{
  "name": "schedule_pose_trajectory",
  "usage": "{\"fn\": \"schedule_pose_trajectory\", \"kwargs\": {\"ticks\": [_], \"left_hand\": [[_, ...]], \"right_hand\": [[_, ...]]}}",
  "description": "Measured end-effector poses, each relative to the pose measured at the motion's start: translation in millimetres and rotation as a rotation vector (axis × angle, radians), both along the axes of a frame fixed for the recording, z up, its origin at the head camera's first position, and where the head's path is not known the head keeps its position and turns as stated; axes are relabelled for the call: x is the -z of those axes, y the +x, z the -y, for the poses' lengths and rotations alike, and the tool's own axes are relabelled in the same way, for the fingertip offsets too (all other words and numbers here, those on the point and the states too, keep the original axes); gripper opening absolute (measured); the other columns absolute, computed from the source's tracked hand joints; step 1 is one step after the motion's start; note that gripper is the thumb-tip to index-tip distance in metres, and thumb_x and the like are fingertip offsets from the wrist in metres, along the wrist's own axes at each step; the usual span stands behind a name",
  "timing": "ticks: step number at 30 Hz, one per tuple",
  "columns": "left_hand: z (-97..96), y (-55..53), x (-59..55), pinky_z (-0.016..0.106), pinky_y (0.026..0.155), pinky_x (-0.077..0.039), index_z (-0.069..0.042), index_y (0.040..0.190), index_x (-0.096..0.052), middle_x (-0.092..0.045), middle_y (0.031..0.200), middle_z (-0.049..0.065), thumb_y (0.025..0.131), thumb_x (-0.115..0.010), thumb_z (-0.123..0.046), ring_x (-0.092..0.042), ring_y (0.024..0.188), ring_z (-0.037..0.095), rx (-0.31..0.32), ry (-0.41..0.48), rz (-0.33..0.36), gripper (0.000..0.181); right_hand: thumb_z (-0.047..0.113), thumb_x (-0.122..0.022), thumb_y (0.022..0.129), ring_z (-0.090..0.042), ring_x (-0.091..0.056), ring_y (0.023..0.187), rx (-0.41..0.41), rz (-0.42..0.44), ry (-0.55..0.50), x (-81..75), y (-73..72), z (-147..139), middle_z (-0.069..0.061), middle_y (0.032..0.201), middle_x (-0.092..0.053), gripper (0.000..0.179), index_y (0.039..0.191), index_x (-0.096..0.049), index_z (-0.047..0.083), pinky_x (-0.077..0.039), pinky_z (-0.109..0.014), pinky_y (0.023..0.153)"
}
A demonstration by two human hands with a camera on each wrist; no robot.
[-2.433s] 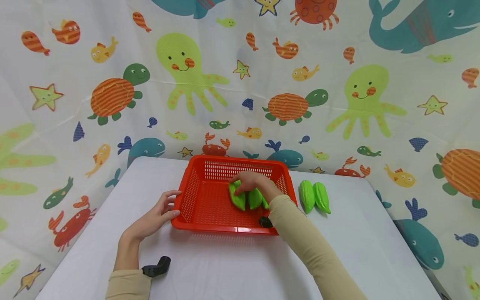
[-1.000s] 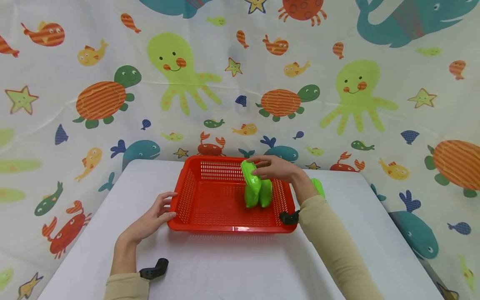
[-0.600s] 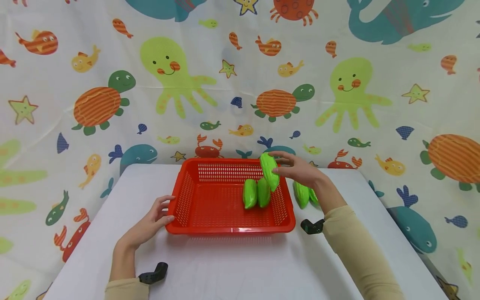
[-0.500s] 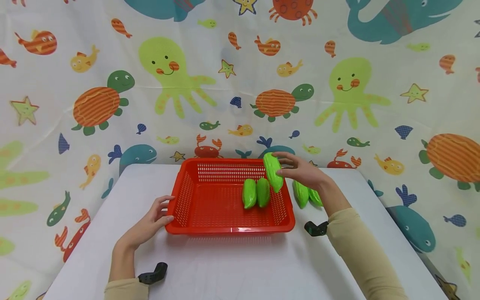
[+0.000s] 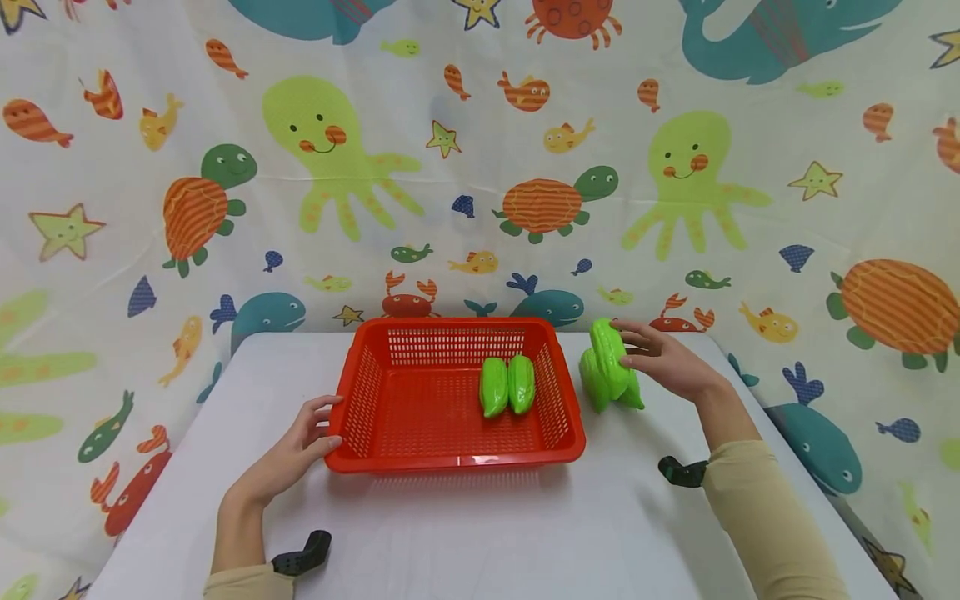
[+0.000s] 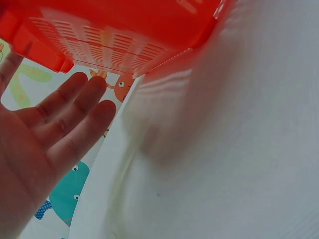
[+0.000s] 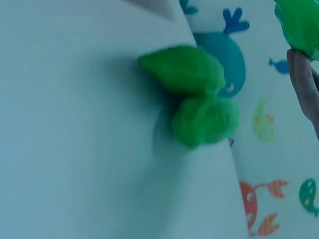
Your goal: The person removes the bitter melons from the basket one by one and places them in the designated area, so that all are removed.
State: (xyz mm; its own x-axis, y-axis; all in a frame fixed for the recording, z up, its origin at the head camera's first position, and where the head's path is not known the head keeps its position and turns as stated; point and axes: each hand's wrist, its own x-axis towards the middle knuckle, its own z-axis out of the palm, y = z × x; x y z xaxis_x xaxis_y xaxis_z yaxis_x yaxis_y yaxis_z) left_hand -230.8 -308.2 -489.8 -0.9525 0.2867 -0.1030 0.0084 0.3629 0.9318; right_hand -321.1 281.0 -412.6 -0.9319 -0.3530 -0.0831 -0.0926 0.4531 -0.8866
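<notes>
My right hand [image 5: 671,362] pinches a bright green, ridged bitter melon [image 5: 611,358], upright and raised above the table right of the red basket [image 5: 457,460]. Behind and below it, two more bitter melons [image 5: 596,383] lie on the table, partly covered by it; the right wrist view shows this pair [image 7: 187,69] side by side. Two others [image 5: 494,387] lie together inside the basket, toward its right. My left hand [image 5: 288,450] touches the basket's left side, several fingers straight in the left wrist view; its thumb is out of sight there.
A white table [image 5: 465,533] carries everything. Behind it hangs a white cloth [image 5: 480,167] printed with sea animals. The basket's raised rim and perforated walls stand between the two hands. Black devices sit on both wrists.
My right hand lifted a bitter melon out of the basket and carried it right, over the rim, to beside the pair on the table. My left hand stays at the basket's left side.
</notes>
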Motion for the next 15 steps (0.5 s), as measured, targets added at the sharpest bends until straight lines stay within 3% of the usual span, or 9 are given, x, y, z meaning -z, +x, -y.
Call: {"fn": "schedule_pose_trajectory", "kwargs": {"ticks": [2, 6, 9, 13, 15], "left_hand": [[1.0, 0.3, -0.3, 0.059, 0.097, -0.045, -0.027, 0.15, -0.02, -0.026, 0.151, 0.018, 0.094, -0.063, -0.034, -0.035, 0.135, 0.043, -0.001, 0.0, -0.003, 0.071], [2.6, -0.2, -0.6, 0.059, 0.097, -0.045, -0.027, 0.15, -0.02, -0.026, 0.152, 0.018, 0.094, -0.062, -0.033, -0.036, 0.134, 0.042, 0.002, 0.003, -0.01, 0.07], [2.4, -0.6, -0.1, 0.059, 0.097, -0.045, -0.027, 0.15, -0.02, -0.026, 0.151, 0.017, 0.094, -0.062, -0.033, -0.037, 0.134, 0.042, 0.003, 0.005, -0.011, 0.07], [1.2, -0.5, 0.8, 0.059, 0.097, -0.045, -0.027, 0.15, -0.021, -0.027, 0.151, 0.017, 0.094, -0.063, -0.033, -0.037, 0.134, 0.042, -0.001, 0.005, -0.01, 0.07], [0.9, -0.5, 1.3, 0.059, 0.097, -0.045, -0.027, 0.149, -0.021, -0.027, 0.151, 0.017, 0.094, -0.063, -0.033, -0.037, 0.134, 0.042, 0.002, 0.008, -0.013, 0.07]], "right_hand": [[0.03, -0.065, 0.094, -0.037, -0.028, 0.14, 0.024, 0.011, -0.012, 6.6, 0.3, -15, -0.013, 0.154, -0.032, 0.067, 0.152, -0.032, 0.024, -0.033, -0.058, 0.109], [0.026, -0.062, 0.097, -0.032, -0.029, 0.141, 0.059, 0.041, -0.07, 21.5, -0.6, -45, -0.013, 0.158, -0.024, 0.067, 0.155, -0.028, 0.023, -0.038, -0.03, 0.107], [0.028, -0.062, 0.097, -0.033, -0.025, 0.142, 0.11, 0.073, -0.059, 31.6, -0.2, -61, -0.014, 0.159, -0.019, 0.07, 0.156, -0.025, 0.023, -0.036, -0.033, 0.11], [0.031, -0.061, 0.097, -0.039, -0.015, 0.145, 0.163, 0.125, -0.034, 43.6, 3.4, -75, -0.019, 0.16, -0.013, 0.072, 0.157, -0.021, 0.022, -0.018, -0.059, 0.114], [0.033, -0.061, 0.097, -0.041, -0.014, 0.145, 0.172, 0.141, -0.024, 48.5, 4.3, -80, -0.021, 0.16, -0.011, 0.074, 0.157, -0.019, 0.022, -0.018, -0.059, 0.114]]}}
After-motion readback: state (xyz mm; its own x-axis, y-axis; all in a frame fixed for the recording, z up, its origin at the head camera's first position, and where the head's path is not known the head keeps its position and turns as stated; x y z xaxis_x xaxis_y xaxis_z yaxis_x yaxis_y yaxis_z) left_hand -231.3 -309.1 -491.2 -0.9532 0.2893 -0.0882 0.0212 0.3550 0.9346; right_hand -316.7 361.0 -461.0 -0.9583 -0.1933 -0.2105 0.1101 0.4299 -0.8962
